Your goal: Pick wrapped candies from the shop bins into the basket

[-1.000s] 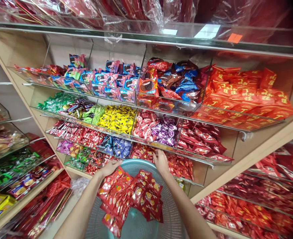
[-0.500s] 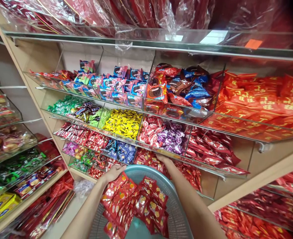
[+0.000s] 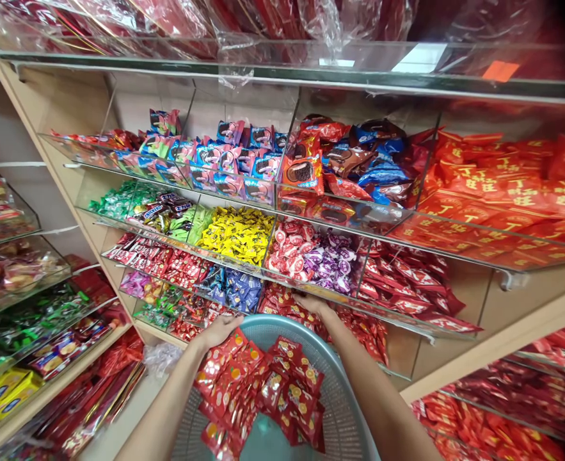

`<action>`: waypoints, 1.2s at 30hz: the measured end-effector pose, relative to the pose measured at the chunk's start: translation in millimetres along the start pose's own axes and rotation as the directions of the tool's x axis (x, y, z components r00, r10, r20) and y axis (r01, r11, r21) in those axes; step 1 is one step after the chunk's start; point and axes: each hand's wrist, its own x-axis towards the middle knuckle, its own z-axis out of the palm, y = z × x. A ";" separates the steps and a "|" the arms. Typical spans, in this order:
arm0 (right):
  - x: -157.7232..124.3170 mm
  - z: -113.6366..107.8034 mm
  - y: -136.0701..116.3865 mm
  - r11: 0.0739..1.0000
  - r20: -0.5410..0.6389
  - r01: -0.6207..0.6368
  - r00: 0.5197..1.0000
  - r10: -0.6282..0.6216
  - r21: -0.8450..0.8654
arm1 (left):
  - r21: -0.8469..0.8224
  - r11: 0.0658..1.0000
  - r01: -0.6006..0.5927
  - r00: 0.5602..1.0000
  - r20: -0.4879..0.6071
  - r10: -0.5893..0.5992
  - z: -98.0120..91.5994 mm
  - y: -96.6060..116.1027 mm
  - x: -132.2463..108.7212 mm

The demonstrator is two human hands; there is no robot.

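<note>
A teal plastic basket (image 3: 348,390) with a perforated wall is at the bottom centre. Small red packets with orange fruit prints (image 3: 234,384) lie heaped inside it. My left hand (image 3: 221,330) grips the basket's rim at its far left side. Beyond the rim, my right hand (image 3: 313,305) reaches in under a glass shelf edge, its fingers stretched over red packets (image 3: 282,301) in a low compartment. Those fingertips are partly hidden, and I see nothing held in them.
Glass shelf tiers with dividers hold yellow sweets (image 3: 237,234), purple-wrapped sweets (image 3: 333,259), biscuit packs (image 3: 304,169) and red-orange packets (image 3: 493,186). A glass ledge (image 3: 388,282) runs just above my right hand. Another stocked shelf (image 3: 23,307) stands on the left.
My right hand has shifted slightly left over the red packets, and more of it shows. My left hand and the basket keep nearly the same place; the view has tilted a little.
</note>
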 end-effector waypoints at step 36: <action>-73.5 -40.3 -37.0 0.793 0.049 0.094 0.996 -0.081 -0.603 | -0.101 0.995 0.015 0.996 0.084 -0.007 -2.3 -4.6 3.5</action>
